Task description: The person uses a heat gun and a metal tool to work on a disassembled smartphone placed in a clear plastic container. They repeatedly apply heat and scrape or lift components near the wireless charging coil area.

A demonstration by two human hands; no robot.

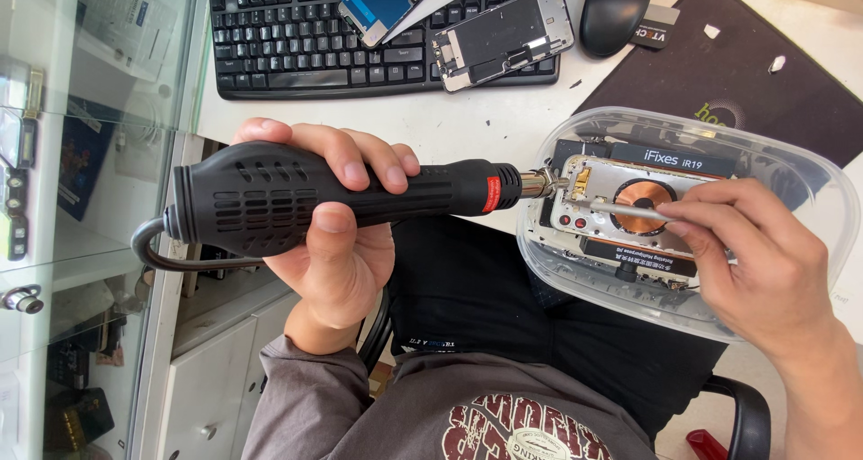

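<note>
Left hand: your left hand (337, 244) sits at centre frame, its grip clamped round the fat black handle of the hot-air gun (333, 198), thumb underneath, fingers curled over the top.
Hot-air gun: it lies level across the middle of the frame, cable looping off at the left, red ring near the front, and its metal nozzle (537, 183) is right at the left edge of the opened phone.
Right hand: your right hand (755, 262) comes in from the lower right, fingertips pinched tight on a thin metal tool (620, 210).
Thin metal tool: the tool lies across the phone's coil, its tip pointing towards the nozzle.
Opened phone: the opened phone (620, 204), copper coil showing, is right of centre on a dark fixture inside the clear plastic tub (809, 186).
Clear plastic tub: the tub overhangs the tabletop (467, 123) edge above your lap.
Upper frame: a black keyboard (297, 38) carries a phone screen (387, 2) and a bare phone frame (502, 36); a black mouse (616, 9) rests beside it, by a dark mat (746, 74).
</note>
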